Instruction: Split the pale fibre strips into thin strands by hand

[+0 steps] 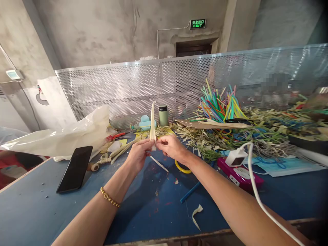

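Observation:
A pale cream pointed strip, like a piece of dried husk [153,124], stands upright between my hands over the blue table [143,212]. My left hand [139,153] pinches its lower end between thumb and fingers. On the other side, the fingertips of my right hand [170,147] close on the same lower end. A thin white strip [159,164] slants down just below my hands. Close to my right wrist lies a yellow ring [182,168], partly covered by the forearm. A loose cream scrap [197,217] rests nearer the front edge.
Left is a black phone [74,169], with a plastic bag [64,133] behind it. Red-handled scissors [115,136] and a green bottle [163,116] stand farther back. Right are coloured stems [220,104], heaped strips [266,131], a magenta box [241,174] with a white cable [253,181], and a blue mask [287,165].

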